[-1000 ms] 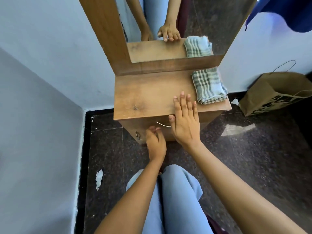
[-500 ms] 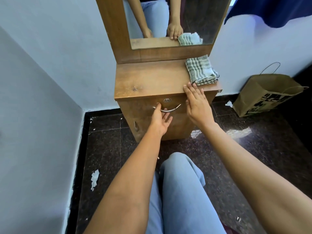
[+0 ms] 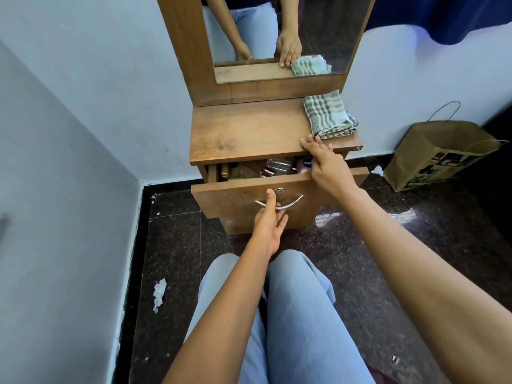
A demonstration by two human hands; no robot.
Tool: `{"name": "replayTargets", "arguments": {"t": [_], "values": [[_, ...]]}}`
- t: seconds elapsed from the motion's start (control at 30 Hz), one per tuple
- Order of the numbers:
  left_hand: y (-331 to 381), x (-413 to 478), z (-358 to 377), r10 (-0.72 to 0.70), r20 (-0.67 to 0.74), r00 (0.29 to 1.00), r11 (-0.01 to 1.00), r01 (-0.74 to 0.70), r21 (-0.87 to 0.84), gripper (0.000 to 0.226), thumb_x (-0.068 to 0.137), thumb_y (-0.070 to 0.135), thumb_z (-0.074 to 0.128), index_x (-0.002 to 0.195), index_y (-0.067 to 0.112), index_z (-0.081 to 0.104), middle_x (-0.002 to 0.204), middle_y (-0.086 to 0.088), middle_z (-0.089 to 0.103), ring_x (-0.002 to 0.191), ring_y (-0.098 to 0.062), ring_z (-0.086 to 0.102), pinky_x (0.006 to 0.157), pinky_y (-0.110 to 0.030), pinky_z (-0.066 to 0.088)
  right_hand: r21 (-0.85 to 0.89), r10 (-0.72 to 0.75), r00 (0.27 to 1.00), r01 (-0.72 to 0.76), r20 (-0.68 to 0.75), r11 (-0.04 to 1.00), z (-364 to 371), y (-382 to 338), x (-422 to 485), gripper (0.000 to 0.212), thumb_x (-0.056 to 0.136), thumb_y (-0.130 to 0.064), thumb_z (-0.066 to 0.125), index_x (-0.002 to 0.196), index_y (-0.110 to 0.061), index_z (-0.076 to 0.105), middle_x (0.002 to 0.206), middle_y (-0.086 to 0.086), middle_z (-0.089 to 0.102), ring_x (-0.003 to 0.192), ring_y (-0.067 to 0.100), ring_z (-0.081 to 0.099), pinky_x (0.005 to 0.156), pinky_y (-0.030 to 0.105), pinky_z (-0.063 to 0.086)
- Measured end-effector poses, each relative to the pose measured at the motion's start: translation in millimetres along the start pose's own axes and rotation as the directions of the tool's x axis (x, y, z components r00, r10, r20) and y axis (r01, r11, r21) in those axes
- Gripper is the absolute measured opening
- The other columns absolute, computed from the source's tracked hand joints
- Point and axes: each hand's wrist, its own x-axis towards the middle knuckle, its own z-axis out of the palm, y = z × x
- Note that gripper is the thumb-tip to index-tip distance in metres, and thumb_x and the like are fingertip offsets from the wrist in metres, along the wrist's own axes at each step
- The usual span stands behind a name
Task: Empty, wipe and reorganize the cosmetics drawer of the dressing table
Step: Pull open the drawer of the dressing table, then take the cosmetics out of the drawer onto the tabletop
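Wood table [image 3: 243, 128] against the wall, top bare apart from a folded checked cloth [image 3: 328, 116] at its back right corner. Drawer [image 3: 235, 200] only part open, cosmetics [image 3: 277, 167] visible in the gap: opening step, emptying not started. Left hand [image 3: 270, 217] has fingers hooked under the metal handle [image 3: 278, 205]; right hand [image 3: 327, 164] braces on the table edge, fingers spread, holding nothing. Next, I'd say: pull further, knees are close. Bare top gives room for unloading.
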Motion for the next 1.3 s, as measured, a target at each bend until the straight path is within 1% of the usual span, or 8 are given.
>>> {"name": "replayTargets", "arguments": {"t": [0.13, 0.4, 0.5, 0.6, 0.7, 0.87, 1.07, 1.3], "values": [[-17, -17, -10, -0.01, -0.012, 1.0, 1.0, 0.01, -0.014, 0.035, 0.087, 0.038, 0.062, 0.104, 0.009, 0.054, 0.102, -0.003, 0.059, 0.112, -0.019, 0.056, 0.106, -0.034, 0.042, -0.016, 0.038, 0.998, -0.037, 0.043, 0.999, -5, 1, 5, 0.059, 0.089, 0.005, 0.036, 0.142, -0.019, 0.044, 0.154, 0.0, 0.032, 0.145, 0.011, 0.021, 0.114, 0.019, 0.004], [-48, -52, -35, -0.03, 0.011, 0.999, 0.999, 0.03, 0.043, 0.061, 0.067, 0.043, 0.073, 0.114, 0.009, 0.053, 0.117, -0.006, 0.06, 0.112, -0.016, 0.056, 0.102, -0.031, 0.043, 0.025, 0.071, 0.994, -0.073, 0.084, 0.997, -11, -2, 5, 0.058, 0.09, 0.005, 0.038, 0.142, -0.02, 0.044, 0.154, -0.001, 0.032, 0.144, 0.01, 0.021, 0.121, 0.031, 0.008], [-54, -61, -42, -0.064, 0.015, 0.998, 0.996, 0.063, 0.068, 0.042, 0.078, 0.036, 0.07, 0.109, 0.011, 0.054, 0.111, -0.006, 0.062, 0.106, -0.015, 0.059, 0.097, -0.028, 0.047, 0.029, 0.073, 0.994, -0.076, 0.078, 0.997, -11, -5, 3, 0.06, 0.088, 0.007, 0.041, 0.143, -0.019, 0.043, 0.154, 0.0, 0.032, 0.145, 0.011, 0.02, 0.12, 0.029, 0.005], [-57, -69, -49, -0.068, 0.03, 0.997, 0.994, 0.065, 0.086, 0.061, 0.055, 0.046, 0.076, 0.102, 0.013, 0.056, 0.104, -0.002, 0.064, 0.099, -0.012, 0.061, 0.088, -0.022, 0.05, 0.033, 0.072, 0.995, -0.074, 0.069, 0.997, -9, -6, 2, 0.065, 0.085, 0.009, 0.041, 0.143, -0.019, 0.043, 0.154, 0.001, 0.031, 0.145, 0.012, 0.02, 0.121, 0.033, 0.007], [-62, -75, -57, -0.081, 0.065, 0.995, 0.993, 0.075, 0.089, 0.048, 0.066, 0.04, 0.072, 0.102, 0.014, 0.054, 0.111, -0.004, 0.062, 0.103, -0.014, 0.059, 0.088, -0.022, 0.05, 0.036, 0.063, 0.997, -0.065, 0.037, 0.997, -6, -5, 0, 0.066, 0.083, 0.01, 0.041, 0.142, -0.019, 0.045, 0.153, 0.002, 0.033, 0.145, 0.013, 0.021, 0.121, 0.032, 0.007], [-72, -85, -66, -0.075, 0.083, 0.994, 0.994, 0.068, 0.085, 0.087, 0.035, 0.057, 0.089, 0.103, 0.016, 0.054, 0.105, 0.004, 0.066, 0.104, -0.01, 0.061, 0.087, -0.02, 0.051, 0.04, 0.059, 0.998, -0.06, 0.019, 0.997, -3, -5, 0, 0.061, 0.086, 0.007, 0.043, 0.142, -0.018, 0.045, 0.153, 0.003, 0.033, 0.145, 0.013, 0.021, 0.121, 0.032, 0.006], [-78, -105, -72, -0.118, 0.073, 0.99, 0.989, 0.111, 0.099, 0.056, 0.066, 0.034, 0.072, 0.114, 0.011, 0.053, 0.106, 0.005, 0.067, 0.106, -0.009, 0.062, 0.094, -0.023, 0.048, 0.013, 0.053, 0.998, -0.054, 0.021, 0.998, 1, -2, 0, 0.066, 0.083, 0.009, 0.047, 0.142, -0.018, 0.044, 0.154, 0.002, 0.032, 0.145, 0.013, 0.019, 0.116, 0.025, 0.002], [-74, -118, -75, -0.15, 0.038, 0.988, 0.985, 0.146, 0.089, 0.083, 0.043, 0.05, 0.088, 0.11, 0.01, 0.058, 0.094, 0.006, 0.072, 0.102, -0.01, 0.063, 0.096, -0.027, 0.048, -0.075, 0.019, 0.998, -0.015, 0.063, 0.997, 3, -4, -7, 0.074, 0.081, 0.01, 0.043, 0.149, -0.017, 0.031, 0.158, 0.002, 0.021, 0.147, 0.013, 0.009, 0.119, 0.026, 0.002]]}}
